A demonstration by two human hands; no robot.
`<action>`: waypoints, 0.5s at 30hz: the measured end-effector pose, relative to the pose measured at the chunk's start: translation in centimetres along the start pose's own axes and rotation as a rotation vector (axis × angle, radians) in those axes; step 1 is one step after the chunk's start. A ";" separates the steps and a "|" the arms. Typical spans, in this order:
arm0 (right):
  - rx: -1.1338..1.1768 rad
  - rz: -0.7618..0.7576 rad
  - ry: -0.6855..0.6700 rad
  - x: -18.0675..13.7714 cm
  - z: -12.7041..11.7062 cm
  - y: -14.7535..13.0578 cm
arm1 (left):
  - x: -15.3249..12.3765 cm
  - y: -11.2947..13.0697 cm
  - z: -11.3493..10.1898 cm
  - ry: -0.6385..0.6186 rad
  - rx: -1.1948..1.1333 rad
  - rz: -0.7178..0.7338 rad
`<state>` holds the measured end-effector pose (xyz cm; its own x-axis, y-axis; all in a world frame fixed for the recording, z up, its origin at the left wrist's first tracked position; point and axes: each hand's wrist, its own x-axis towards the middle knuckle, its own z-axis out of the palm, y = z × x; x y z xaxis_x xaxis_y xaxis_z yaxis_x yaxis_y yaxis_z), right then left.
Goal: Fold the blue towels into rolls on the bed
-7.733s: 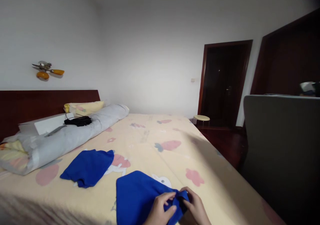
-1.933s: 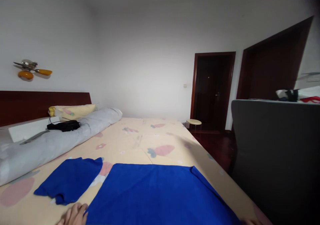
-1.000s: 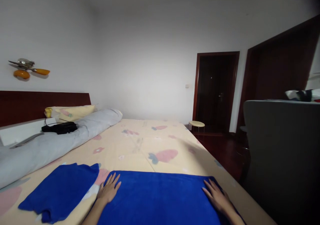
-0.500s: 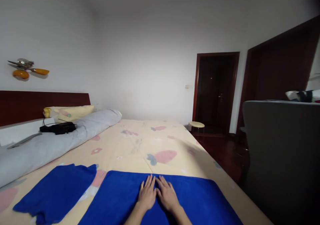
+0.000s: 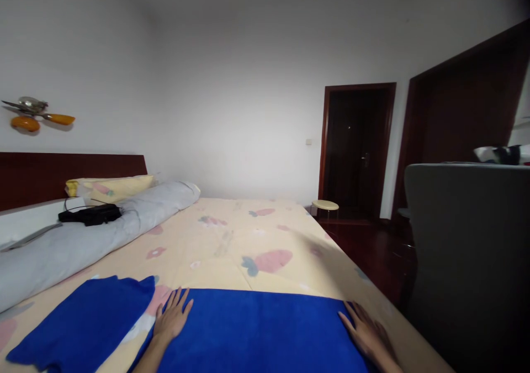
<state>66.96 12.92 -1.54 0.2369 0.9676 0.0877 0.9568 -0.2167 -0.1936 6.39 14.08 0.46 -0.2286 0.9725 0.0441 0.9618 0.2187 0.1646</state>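
A blue cloth (image 5: pixel 260 329) lies spread flat on the bed, its far edge nearly straight and its near part cut off by the bottom of the view. On its far left corner rests my left hand (image 5: pixel 171 319), palm down with the fingers spread. My right hand (image 5: pixel 364 329) is at the far right corner, fingers stretched out and apart. Neither hand grips anything. To the left, apart from the spread cloth, a second blue cloth (image 5: pixel 85 323) lies with uneven, rumpled edges.
The bed (image 5: pixel 269 229) has a cream sheet with strawberry prints. Along its left side lie a grey rolled quilt (image 5: pixel 136 213), a black item (image 5: pixel 91 214) and a yellow pillow (image 5: pixel 116 187). A grey chair back (image 5: pixel 467 251) stands at right; a round stool (image 5: pixel 325 205) is near the doorway.
My hands have slid apart from the middle of the blue cloth, the left one to its left corner and the right one to its right corner. The view has shifted slightly.
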 end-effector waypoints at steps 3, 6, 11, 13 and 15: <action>-0.021 -0.002 0.049 0.1 0.8 0.2 | -0.2 0.3 0.0 0.022 0.058 -0.030; -0.138 -0.014 0.266 -0.2 1.1 0.0 | -0.9 1.4 -0.9 0.136 0.228 -0.039; -0.184 -0.126 0.501 -3.3 0.0 -6.1 | -4.9 8.0 -1.8 0.161 0.269 0.248; -0.051 -0.229 0.391 -5.8 0.0 -11.4 | -7.6 12.2 -0.9 0.083 0.109 0.419; 0.108 -0.429 0.251 -8.8 0.7 -16.5 | -10.1 15.7 0.3 -0.003 -0.038 0.545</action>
<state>48.95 8.10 0.24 -0.1281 0.9025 0.4112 0.9572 0.2210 -0.1869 23.84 7.70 2.26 0.3021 0.9443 0.1305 0.9347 -0.3204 0.1540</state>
